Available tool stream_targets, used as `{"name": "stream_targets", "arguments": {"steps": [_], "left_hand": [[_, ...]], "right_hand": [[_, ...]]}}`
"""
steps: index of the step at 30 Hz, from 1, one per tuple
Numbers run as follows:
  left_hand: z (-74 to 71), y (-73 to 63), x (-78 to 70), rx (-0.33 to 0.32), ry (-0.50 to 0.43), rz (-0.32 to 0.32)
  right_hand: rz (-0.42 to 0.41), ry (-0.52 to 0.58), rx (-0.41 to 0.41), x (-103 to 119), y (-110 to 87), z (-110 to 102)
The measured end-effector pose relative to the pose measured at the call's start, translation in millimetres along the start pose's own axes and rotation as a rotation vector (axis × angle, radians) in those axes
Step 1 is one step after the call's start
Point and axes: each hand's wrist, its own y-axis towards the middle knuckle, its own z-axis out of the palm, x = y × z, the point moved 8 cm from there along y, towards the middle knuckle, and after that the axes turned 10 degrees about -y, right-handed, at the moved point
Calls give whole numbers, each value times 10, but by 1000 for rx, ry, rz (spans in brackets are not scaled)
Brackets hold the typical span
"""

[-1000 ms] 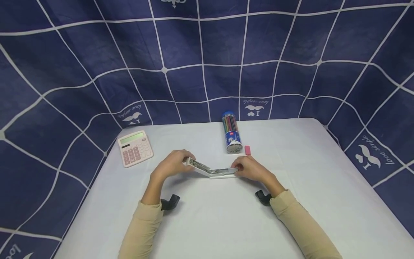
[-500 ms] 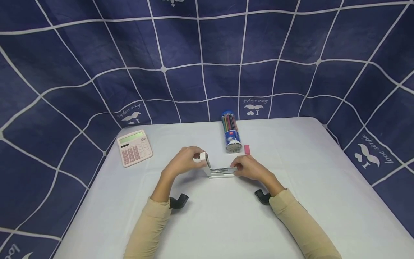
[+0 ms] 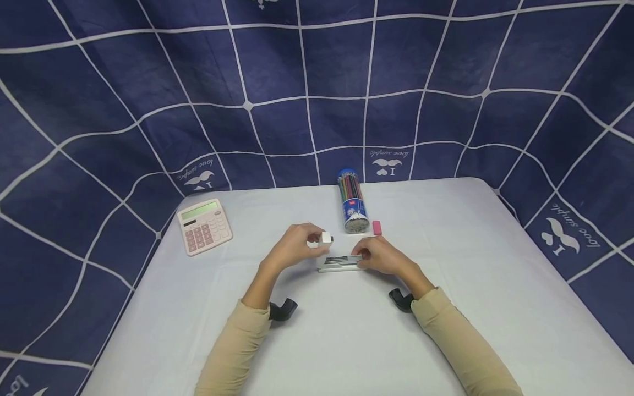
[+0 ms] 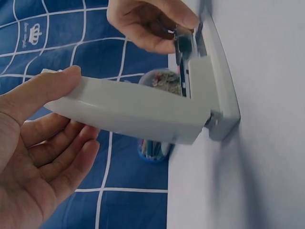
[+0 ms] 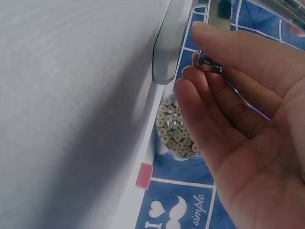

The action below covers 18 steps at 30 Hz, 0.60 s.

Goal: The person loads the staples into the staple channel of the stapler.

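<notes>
A white stapler (image 3: 339, 269) lies on the table with its top arm (image 4: 128, 107) raised steeply from the base. My left hand (image 3: 295, 245) pinches the free end of that arm, thumb on one side and fingers on the other, as the left wrist view shows. At the opposite end my right hand (image 3: 381, 256) pinches the tip of the metal staple magazine (image 5: 209, 63) between thumb and fingers. In the right wrist view the magazine stands apart from the stapler's base (image 5: 169, 52). Staples inside are too small to make out.
Behind the stapler lies a clear tub of colored pencils (image 3: 354, 203) with a blue lid. A pink eraser (image 3: 377, 227) sits beside it. A pink calculator (image 3: 205, 226) rests at the table's left. Blue checked cloth (image 3: 337, 126) hangs behind the white tabletop (image 3: 356, 341).
My left hand has moved right, swinging the stapler's top arm from a low slant on the left up to nearly upright. My right hand stays at the magazine's tip.
</notes>
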Motion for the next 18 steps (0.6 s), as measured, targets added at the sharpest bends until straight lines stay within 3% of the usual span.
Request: {"name": "stream_targets", "arguments": {"steps": [12,18], "left_hand": [[194,124,-68,30,-32,2],[398,181,-114,81,7,17]], "right_hand": [[-4,3,10,-26,22,12],[-26,-9,3,-3,27,1]]}}
